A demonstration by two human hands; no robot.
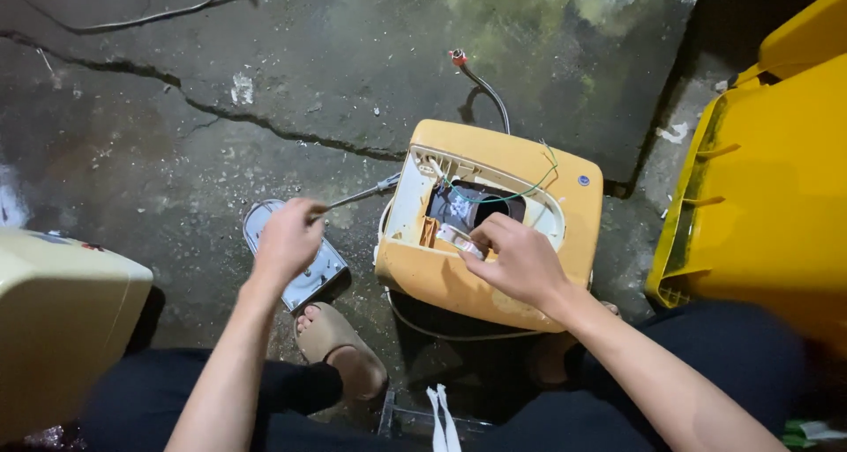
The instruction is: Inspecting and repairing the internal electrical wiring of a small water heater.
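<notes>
- Two bare hands work at a yellow appliance housing (494, 240) that stands on the cracked concrete floor (265, 82), its opened side facing up.
- Nearest the camera: a sandalled foot (340, 346) rests on the floor, just left of the housing's lower edge, and white strips (443, 417) lie below the housing.
- Left hand (287, 240): clenched around the handle of a screwdriver (357, 196). The shaft points right, toward the housing's upper left corner; whether the tip touches it cannot be told.
- A flat metal plate (309, 271) lies on the floor under the left hand, left of the housing.
- Right hand (520, 258): fingers curled over a small white part (459, 239) at the near rim of the housing's opening, pinching it.
- Inside the opening: a dark cavity crossed by a thin green wire (520, 190).
- Left of the housing, at the picture edge: a cream casing (62, 320).
- Right of the housing: a yellow bin (768, 179).
- Beyond the housing: a grey cable with a red tip (481, 86) rises from behind its far edge.
</notes>
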